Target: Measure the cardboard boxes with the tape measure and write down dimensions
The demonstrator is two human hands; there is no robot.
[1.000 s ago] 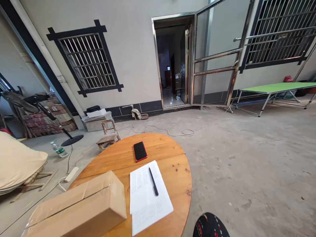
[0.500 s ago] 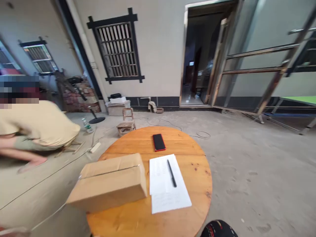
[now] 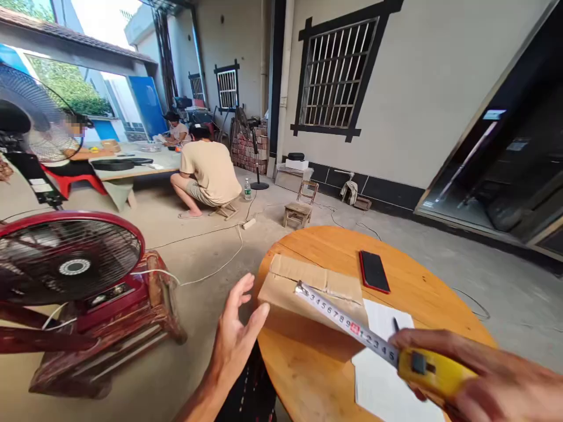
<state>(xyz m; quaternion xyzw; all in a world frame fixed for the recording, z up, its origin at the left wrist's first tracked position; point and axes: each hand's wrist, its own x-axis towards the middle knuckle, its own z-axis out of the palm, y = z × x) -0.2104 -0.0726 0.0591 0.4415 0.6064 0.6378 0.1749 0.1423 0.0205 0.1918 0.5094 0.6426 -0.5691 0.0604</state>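
Observation:
My right hand (image 3: 492, 369) grips a yellow tape measure (image 3: 433, 370) at the lower right. Its blade (image 3: 343, 319) is drawn out and slants up and left over a closed cardboard box (image 3: 303, 334); whether it touches the box I cannot tell. At the left end of the box is my left hand (image 3: 235, 334), its fingers apart and holding nothing. White sheets of paper (image 3: 382, 381) lie right of the box, partly behind the tape measure. On them is a black pen (image 3: 396, 324), mostly covered by my right hand. A red-edged black phone (image 3: 373, 271) lies farther back.
The round wooden table (image 3: 303, 390) bears these things. A red fan (image 3: 74, 266) stands on a wooden chair at the left. Beyond, a person (image 3: 211, 170) sits on a low stool; others are at a long table (image 3: 145, 161). Cords (image 3: 215, 269) cross the floor.
The view has swung left, bringing the fans and other people into sight. Both my hands have come into view, the right one with the tape measure extended over the box.

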